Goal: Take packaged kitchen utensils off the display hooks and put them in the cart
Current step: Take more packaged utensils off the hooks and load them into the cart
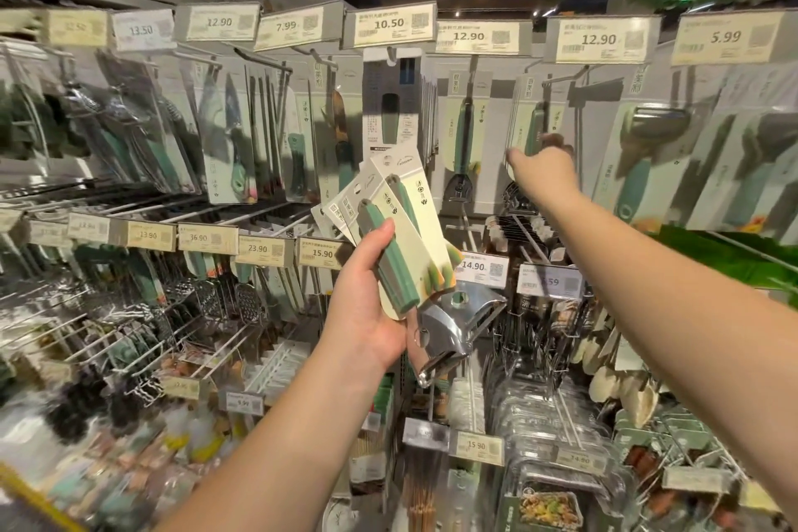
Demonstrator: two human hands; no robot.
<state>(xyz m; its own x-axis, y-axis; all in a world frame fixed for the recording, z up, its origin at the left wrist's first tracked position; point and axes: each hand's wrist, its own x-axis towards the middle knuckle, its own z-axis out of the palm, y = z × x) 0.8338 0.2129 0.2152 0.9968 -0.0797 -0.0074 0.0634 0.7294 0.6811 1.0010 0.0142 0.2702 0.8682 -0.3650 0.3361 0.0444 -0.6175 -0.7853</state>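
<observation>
My left hand (367, 298) grips a fanned bundle of carded peelers (403, 225) with green handles and shiny metal heads, held up in front of the display. My right hand (542, 168) reaches up to the top row and closes its fingers round a hanging carded utensil (535, 125) with a green handle, under a 12.90 price tag. That pack still hangs on its hook (561, 76). Several more carded utensils hang on the neighbouring hooks. No cart is in view.
Rows of wire hooks (207, 341) with price tags fill the wall from left to right. A large carded peeler (643, 151) hangs to the right of my right hand. Lower hooks hold graters, spoons and boxed goods.
</observation>
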